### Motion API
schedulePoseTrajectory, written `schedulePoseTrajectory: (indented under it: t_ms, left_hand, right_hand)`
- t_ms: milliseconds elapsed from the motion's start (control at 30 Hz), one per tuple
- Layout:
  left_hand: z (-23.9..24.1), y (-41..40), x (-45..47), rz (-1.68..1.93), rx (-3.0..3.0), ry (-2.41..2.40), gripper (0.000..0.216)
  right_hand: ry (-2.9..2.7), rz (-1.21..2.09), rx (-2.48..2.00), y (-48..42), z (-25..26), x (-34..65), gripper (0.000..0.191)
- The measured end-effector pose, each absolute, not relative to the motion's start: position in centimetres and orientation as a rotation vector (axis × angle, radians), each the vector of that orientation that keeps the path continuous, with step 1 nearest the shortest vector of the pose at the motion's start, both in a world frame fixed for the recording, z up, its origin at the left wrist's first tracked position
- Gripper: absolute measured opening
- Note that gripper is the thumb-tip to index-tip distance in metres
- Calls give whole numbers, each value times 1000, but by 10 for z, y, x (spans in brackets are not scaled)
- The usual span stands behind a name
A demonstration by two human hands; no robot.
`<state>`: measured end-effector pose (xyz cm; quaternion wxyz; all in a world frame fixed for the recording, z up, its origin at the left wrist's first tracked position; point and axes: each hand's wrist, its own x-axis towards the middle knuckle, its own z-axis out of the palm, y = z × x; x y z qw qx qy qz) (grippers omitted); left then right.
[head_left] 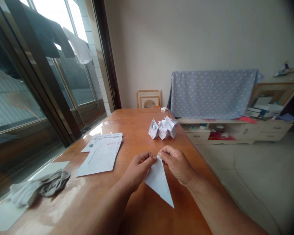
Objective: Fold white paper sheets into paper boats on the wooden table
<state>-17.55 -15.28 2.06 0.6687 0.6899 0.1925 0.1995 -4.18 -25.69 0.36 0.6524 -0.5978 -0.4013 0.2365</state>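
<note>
A white sheet folded into a triangle (159, 182) hangs just above the wooden table (127, 120), its point aimed toward me. My left hand (139, 168) pinches its top corner from the left. My right hand (176, 163) pinches the same corner from the right, fingers curled. Both hands sit close together over the table's near middle.
Several folded paper shapes (162, 128) stand farther back on the table. A stack of printed sheets (101, 153) lies to the left, a grey cloth (40, 186) at the near left edge. A window runs along the left; a low cabinet (235, 130) under a dotted cover (210, 94) stands right.
</note>
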Motion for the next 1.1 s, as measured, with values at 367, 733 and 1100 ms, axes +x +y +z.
schedulePoseTrajectory:
  t_ms: [367, 733, 1100]
  left_hand:
    - [9, -150, -174, 452, 1594, 342, 38]
    - [12, -148, -173, 506, 1526, 410, 40]
    - [8, -133, -173, 655, 1310, 488, 34]
  right_hand:
    - [-919, 567, -1336, -256, -1, -46, 31]
    - [-797, 765, -1202, -253, 3, -49, 43]
    - [-913, 953, -1389, -257, -1, -46, 36]
